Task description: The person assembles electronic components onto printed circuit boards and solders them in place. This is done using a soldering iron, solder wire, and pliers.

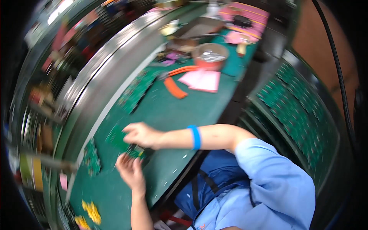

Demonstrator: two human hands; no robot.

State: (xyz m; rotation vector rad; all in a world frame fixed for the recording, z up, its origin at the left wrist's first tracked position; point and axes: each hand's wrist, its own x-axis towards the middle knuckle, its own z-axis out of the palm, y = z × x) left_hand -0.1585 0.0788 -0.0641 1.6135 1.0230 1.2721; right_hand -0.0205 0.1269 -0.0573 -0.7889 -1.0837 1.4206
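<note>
My left hand (132, 171) is at the lower left of the table, with its fingers and thumb at the lower edge of a small green circuit board (135, 150), seemingly gripping it. Just above, my right hand (143, 135) reaches in from the right, a blue band (196, 137) on its wrist. Its fingers are curled together over the far side of the small board, and blur hides what they hold. A flat green board (116, 137) lies beside the right fingertips. Farther off are a strip of green boards (140, 91) and another cluster of boards (92, 158).
Orange-handled pliers (175, 88), pink paper (203, 80) and a round tub (210, 56) stand farther up the green table (172, 115). Yellow parts (91, 212) lie at the near left. A metal rail (96, 76) borders the left. Racked green boards (293, 103) stand at the right.
</note>
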